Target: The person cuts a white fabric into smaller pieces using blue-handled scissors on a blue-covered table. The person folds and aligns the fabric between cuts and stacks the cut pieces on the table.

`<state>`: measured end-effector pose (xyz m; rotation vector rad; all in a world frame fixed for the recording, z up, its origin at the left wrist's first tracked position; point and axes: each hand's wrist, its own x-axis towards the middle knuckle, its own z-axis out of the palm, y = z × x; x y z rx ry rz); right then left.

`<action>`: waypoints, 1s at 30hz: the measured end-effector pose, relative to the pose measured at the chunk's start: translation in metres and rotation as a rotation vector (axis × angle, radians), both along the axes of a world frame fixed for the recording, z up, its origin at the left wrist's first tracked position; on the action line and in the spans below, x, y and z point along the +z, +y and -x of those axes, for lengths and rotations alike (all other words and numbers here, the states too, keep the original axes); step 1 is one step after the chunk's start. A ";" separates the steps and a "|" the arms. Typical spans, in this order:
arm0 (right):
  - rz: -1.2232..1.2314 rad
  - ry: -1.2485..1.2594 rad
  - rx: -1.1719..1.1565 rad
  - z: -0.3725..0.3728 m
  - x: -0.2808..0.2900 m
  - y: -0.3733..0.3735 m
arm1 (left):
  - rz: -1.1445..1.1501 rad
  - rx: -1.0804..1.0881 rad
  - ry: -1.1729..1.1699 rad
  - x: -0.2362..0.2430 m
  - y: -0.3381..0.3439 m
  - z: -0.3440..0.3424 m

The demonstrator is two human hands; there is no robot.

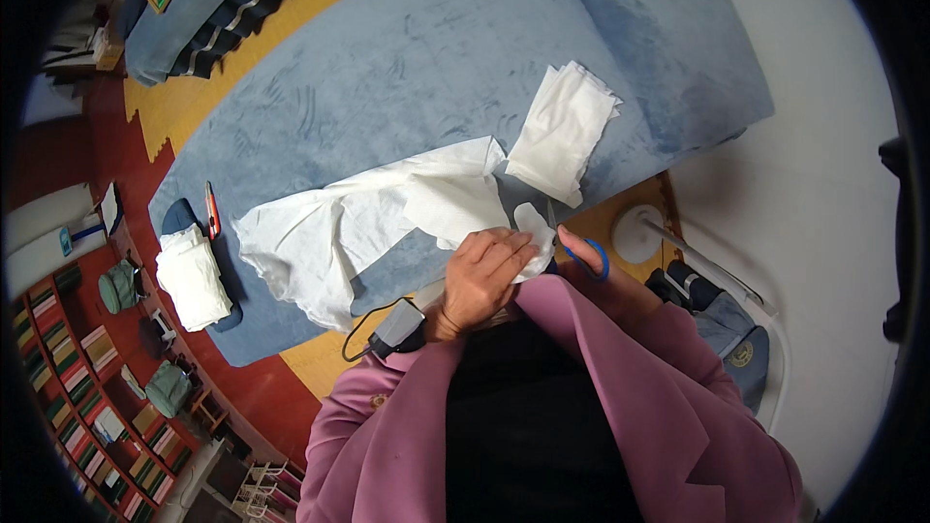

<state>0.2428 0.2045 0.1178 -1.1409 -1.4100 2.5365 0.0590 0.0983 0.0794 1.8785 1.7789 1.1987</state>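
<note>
My left hand (484, 273) is closed on a piece of white cloth (529, 230) near the front edge of the bed-like surface. My right hand (612, 292) is beside it, closed round scissors with blue handles (604, 261). Their blades point up next to the cloth, and I cannot tell whether they touch it. A long, crumpled white cloth (373, 208) spreads leftward from my hands, with a smaller white piece (450, 205) over its right end. Beyond my hands, to the right, lies a folded stack of white cloth (565, 131).
Blue plush fabric (417, 68) covers the surface. On its left end are a red utility knife (211, 208) and a folded white cloth (192, 281) on a dark blue pad. A white stand with a round base (636, 232) is at right. Shelves (82, 378) stand far left.
</note>
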 end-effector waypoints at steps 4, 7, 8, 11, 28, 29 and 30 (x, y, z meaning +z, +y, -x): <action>0.607 0.061 -0.047 0.007 -0.022 0.001 | 0.180 -0.065 -0.472 -0.005 0.002 -0.008; 0.843 0.055 -0.093 0.013 -0.022 0.007 | 0.277 0.016 -0.762 -0.006 -0.006 -0.008; 0.915 -0.049 -0.152 0.015 -0.018 0.008 | 0.284 0.076 -0.806 -0.005 -0.009 -0.007; 0.850 -0.042 -0.307 0.023 -0.003 0.017 | 0.243 0.239 -0.781 0.006 -0.020 -0.008; 0.566 -0.076 -0.047 0.099 -0.015 0.037 | -0.026 -0.026 -0.219 0.029 -0.081 0.029; 0.531 0.081 -0.018 0.111 -0.032 0.045 | -0.025 -0.154 -0.253 0.029 -0.081 0.025; 0.796 -0.058 -0.491 0.126 -0.052 0.069 | -0.006 -0.302 -0.258 0.029 -0.082 0.023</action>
